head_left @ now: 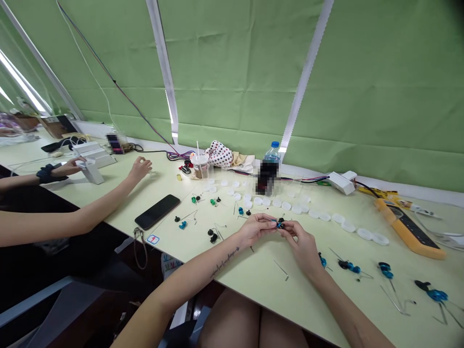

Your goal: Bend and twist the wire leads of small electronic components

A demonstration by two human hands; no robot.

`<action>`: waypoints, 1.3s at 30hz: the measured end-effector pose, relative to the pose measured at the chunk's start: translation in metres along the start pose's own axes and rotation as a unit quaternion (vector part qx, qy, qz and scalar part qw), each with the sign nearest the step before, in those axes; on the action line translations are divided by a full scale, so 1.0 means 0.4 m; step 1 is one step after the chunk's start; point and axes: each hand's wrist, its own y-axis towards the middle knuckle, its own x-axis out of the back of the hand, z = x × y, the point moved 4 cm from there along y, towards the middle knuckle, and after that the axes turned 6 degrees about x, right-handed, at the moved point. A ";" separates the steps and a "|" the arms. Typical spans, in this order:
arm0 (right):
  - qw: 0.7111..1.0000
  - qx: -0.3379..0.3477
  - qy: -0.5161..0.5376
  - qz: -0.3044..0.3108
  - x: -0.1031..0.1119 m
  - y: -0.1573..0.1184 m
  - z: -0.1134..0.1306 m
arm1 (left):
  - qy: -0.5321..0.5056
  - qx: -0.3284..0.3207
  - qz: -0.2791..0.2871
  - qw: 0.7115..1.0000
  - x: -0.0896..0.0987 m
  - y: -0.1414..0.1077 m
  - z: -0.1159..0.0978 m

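My left hand and my right hand meet above the table, fingertips pinched on a small blue and black metal part. Its exact kind is too small to tell, and fingers cover much of it. On the table just below lies a thin bent hex key. Similar blue and black parts with bent keys lie to the right, among them one blue part and another. Left of my hands are black knobs, a blue piece and small green pieces.
A row of small clear plastic cups runs behind my hands. Beyond stand a water bottle and a drink cup. A phone lies left, an orange power strip right. A co-worker's hand reaches over the table at left.
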 end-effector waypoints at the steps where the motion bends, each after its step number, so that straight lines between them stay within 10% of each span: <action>1: 1.000 0.000 0.002 0.001 -0.001 0.000 -0.002 | 0.000 0.000 0.002 1.000 0.001 0.000 0.001; 39: 1.000 -0.003 0.011 0.014 0.000 -0.003 0.008 | 0.007 0.010 -0.012 1.000 -0.007 -0.011 -0.005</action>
